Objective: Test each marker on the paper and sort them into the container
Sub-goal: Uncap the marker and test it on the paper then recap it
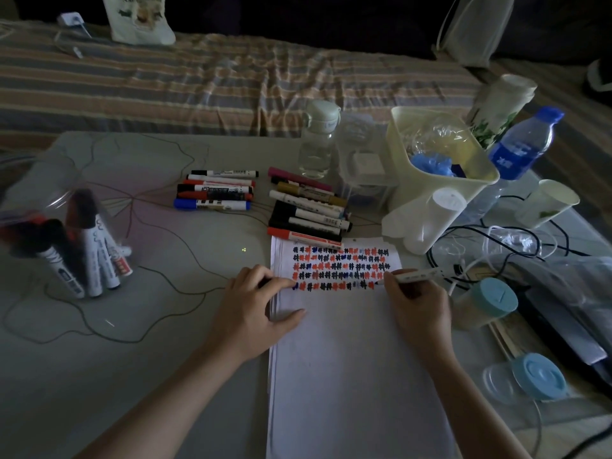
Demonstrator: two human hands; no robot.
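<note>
Testing step: right hand (418,301) pinches a white marker (418,275), tip on the paper (347,359); left hand (255,304) steadies the sheet, apparently gripping a dark cap. Next, probably: recap, then drop into the clear container (49,233) at bench left.

Paper (347,376) bottom cut off; container (49,226) markers' caps too dark.

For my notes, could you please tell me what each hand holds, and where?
The right hand pinches a white-barrelled marker near its tip. The left hand holds a small dark object, hidden under its fingers.
</note>
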